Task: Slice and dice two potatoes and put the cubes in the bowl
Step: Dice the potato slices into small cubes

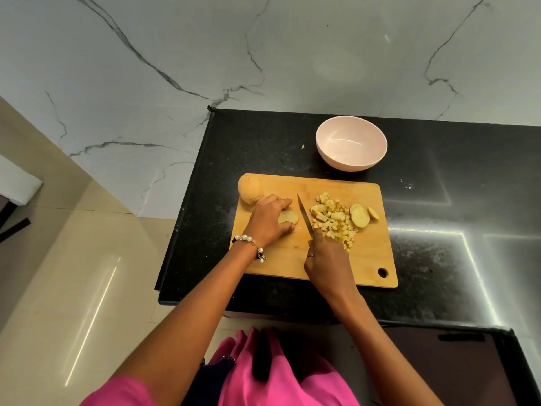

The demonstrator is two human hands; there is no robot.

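Pink garment [263,382] fills the lower edge, nearest the lens. Black speckled counter [439,259] carries a wooden cutting board [366,259]; marble-veined wall [205,54] behind, beige floor tiles [73,259] at left. Left hand [270,221], beaded bracelet [251,244] at wrist, fingers curled over a potato piece [288,217] on the board. Right hand [328,262] wrapped round the knife [305,216] handle, blade between piece and diced cubes [333,221]. Slices [360,216] just right of the cubes. Whole potato [250,189] at the board's far-left corner. Bowl [351,143] beyond the board, no cubes inside.
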